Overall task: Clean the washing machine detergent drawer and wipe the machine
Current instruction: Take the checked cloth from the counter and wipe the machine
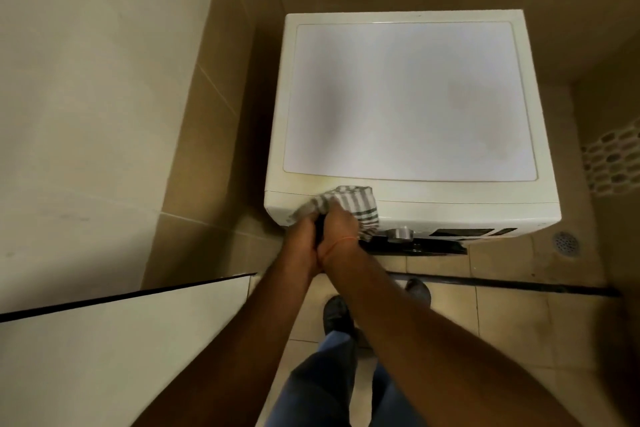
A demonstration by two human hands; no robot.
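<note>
A white front-loading washing machine (408,97) stands against tan tiled walls, seen from above. At its front left top edge, where the detergent drawer sits, both my hands press together on a grey and white striped cloth (349,201). My left hand (303,232) grips the cloth's left end. My right hand (341,222), with an orange thread at the wrist, covers its lower part. The drawer itself is hidden under cloth and hands. A silver dial (400,234) and a dark display (464,232) show on the front panel to the right.
A white panel with a dark edge (121,340) juts in at lower left. A floor drain (566,243) lies right of the machine, and a white perforated basket (614,163) is at the far right. My legs and dark shoes (336,312) stand on the tiled floor.
</note>
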